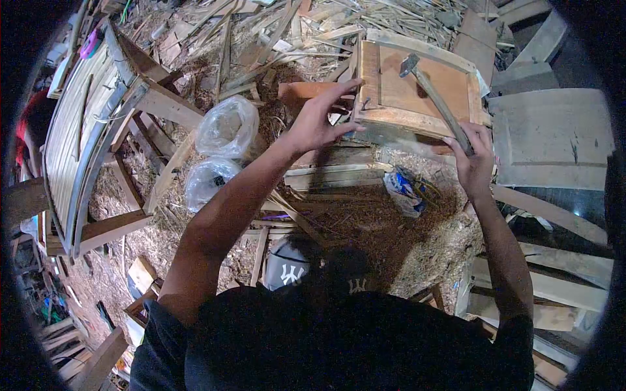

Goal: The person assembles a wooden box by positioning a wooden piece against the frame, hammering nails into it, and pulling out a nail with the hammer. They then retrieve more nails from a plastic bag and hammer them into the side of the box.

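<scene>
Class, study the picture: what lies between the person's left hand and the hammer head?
In the head view, the pale wooden rail and part of the brown panel lie between the left hand and the hammer head.

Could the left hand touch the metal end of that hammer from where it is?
Probably yes. The left hand is at the left edge of the wooden frame, and nothing big seems to stand between it and the hammer's metal end. The right hand only holds the handle.
</scene>
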A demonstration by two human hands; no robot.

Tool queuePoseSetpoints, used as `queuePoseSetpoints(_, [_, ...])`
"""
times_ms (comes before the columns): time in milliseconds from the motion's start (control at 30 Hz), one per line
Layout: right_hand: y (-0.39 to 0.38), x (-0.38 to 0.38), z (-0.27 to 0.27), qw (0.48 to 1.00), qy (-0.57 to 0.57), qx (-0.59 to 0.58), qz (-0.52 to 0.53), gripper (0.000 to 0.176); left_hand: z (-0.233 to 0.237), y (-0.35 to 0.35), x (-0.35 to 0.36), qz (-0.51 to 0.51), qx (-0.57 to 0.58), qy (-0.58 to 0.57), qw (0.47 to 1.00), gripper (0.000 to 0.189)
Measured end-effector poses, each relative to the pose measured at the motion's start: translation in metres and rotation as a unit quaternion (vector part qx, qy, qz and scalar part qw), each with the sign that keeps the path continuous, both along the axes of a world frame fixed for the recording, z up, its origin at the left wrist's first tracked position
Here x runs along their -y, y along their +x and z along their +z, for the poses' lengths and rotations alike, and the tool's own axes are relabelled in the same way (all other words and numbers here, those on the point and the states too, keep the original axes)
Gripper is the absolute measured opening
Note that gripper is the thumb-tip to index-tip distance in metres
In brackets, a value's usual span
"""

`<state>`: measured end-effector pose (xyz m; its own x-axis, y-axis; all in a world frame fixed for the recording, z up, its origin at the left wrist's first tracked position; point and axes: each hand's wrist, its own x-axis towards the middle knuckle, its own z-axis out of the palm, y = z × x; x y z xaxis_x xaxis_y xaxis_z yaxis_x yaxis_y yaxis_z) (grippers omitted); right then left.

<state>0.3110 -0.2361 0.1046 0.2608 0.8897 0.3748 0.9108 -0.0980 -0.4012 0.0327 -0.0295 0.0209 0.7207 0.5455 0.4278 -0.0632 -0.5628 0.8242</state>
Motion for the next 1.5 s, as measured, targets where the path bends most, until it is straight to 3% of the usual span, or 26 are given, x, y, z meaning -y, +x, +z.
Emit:
queuePoseSetpoints(933, [0.002, 0.0, 0.001, 1.0, -0.015, 0.001, -0.013, 0.036, 0.001, 0.001, 0.002, -0.023, -0.028, -0.058, 0.998, 0.086])
queuePoseSetpoints(1000, [0.004, 0.001, 0.0, 1.0, -0.01, -0.012, -0.006, 0.037, 0.005, 0.003, -0.003, -0.05, -0.007, 0.039, 0.998, 0.087])
queuePoseSetpoints(1133, [0.003, 0.001, -0.003, 1.0, -0.016, -0.013, -0.016, 0.037, 0.007, 0.007, -0.011, -0.064, -0.032, 0.044, 0.997, 0.088])
queuePoseSetpoints(1333, [0.002, -0.001, 0.0, 1.0, -0.016, 0.004, -0.017, 0.036, 0.007, 0.012, -0.015, -0.094, -0.035, -0.035, 0.994, 0.085])
queuePoseSetpoints(1433, [0.003, -0.001, -0.003, 1.0, -0.01, -0.005, -0.016, 0.035, 0.009, 0.009, -0.01, -0.089, -0.047, -0.016, 0.995, 0.08])
queuePoseSetpoints(1500, [0.008, 0.0, -0.009, 0.999, 0.028, -0.024, 0.014, 0.035, 0.013, 0.006, -0.003, 0.039, -0.131, 0.152, 0.979, 0.069])
